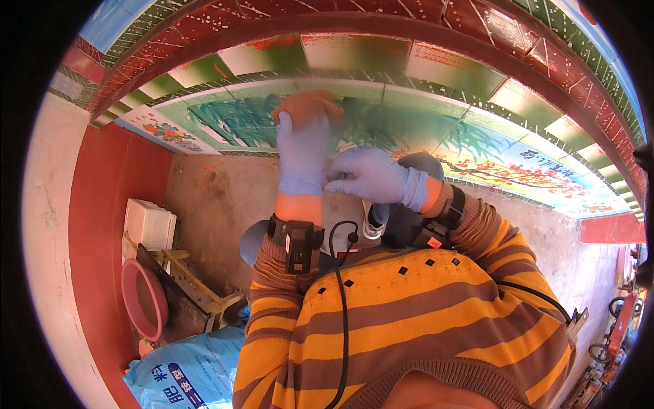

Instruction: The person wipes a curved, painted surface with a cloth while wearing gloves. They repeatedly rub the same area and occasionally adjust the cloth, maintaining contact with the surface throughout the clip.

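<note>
My left hand (305, 145), in a pale blue glove, presses an orange-brown cloth (306, 108) against a tiled wall panel (409, 117) painted with green leaves. The thumb lies along the cloth's lower left edge; the fingertips are hidden by the cloth or blurred. My right hand (370, 176), gloved in the same way, is just to the right of the left wrist, below the cloth. Its fingers are bent and apart, with nothing visible between them.
A white box (148, 230), a pink basin (144, 300), a wooden frame (191, 276) and a blue printed sack (194, 368) are at the left. A dark red ledge (352, 23) curves above the panel. Vehicles (615, 327) stand at far right.
</note>
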Action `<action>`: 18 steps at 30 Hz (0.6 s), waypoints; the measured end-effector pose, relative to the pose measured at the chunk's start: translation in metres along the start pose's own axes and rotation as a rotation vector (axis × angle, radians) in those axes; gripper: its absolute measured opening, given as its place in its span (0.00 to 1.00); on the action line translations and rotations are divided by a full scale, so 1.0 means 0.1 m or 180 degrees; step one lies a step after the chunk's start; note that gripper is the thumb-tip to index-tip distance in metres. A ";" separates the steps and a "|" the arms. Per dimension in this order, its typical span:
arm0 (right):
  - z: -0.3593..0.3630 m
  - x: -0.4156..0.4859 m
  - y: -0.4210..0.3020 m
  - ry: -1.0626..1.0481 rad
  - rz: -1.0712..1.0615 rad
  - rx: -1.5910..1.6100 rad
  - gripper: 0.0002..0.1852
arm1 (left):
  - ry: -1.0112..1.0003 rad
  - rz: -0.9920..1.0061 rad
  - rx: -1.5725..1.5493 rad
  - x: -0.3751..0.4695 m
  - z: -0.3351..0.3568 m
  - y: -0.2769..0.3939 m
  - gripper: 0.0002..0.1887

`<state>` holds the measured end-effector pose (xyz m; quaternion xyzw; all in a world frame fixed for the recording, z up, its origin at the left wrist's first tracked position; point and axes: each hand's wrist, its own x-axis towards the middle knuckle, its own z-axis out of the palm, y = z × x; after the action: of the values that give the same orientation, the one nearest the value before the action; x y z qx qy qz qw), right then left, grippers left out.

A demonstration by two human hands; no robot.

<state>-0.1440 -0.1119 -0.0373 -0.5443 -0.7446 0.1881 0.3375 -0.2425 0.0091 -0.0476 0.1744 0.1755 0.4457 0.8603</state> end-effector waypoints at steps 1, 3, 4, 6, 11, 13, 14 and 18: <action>0.02 0.01 -0.01 -0.0131 0.0073 0.0014 0.12 | 0.0237 -0.0040 -0.0177 0.02 0.03 -0.01 0.33; 0.04 0.02 -0.02 -0.0096 0.0146 0.0093 0.15 | 0.0430 -0.0331 -0.0719 0.07 0.07 0.01 0.30; 0.04 0.03 -0.02 -0.0074 0.0172 0.0142 0.17 | 0.0549 -0.0494 -0.0961 0.08 0.09 0.01 0.29; 0.05 0.03 -0.02 -0.0089 0.0281 0.0247 0.16 | 0.0303 -0.0325 -0.0832 0.10 0.11 0.02 0.30; 0.06 0.04 0.04 -0.0049 -0.0128 0.0323 0.13 | 0.0354 0.0003 -0.0800 0.07 0.12 -0.04 0.27; 0.05 0.02 0.06 -0.0165 -0.0259 0.0184 0.11 | 0.0471 -0.0089 -0.0942 0.05 0.10 -0.05 0.23; 0.05 0.00 0.07 -0.0360 -0.0276 0.0214 0.10 | 0.0499 -0.0096 -0.0896 0.05 0.09 -0.06 0.23; 0.07 -0.02 0.03 -0.0940 -0.0424 0.0419 0.08 | 0.0251 -0.0312 0.0044 0.06 -0.01 -0.08 0.23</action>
<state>-0.1462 -0.1119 -0.0445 -0.4370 -0.8066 0.2916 0.2711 -0.2344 0.0103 -0.0533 0.1539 0.2207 0.4083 0.8723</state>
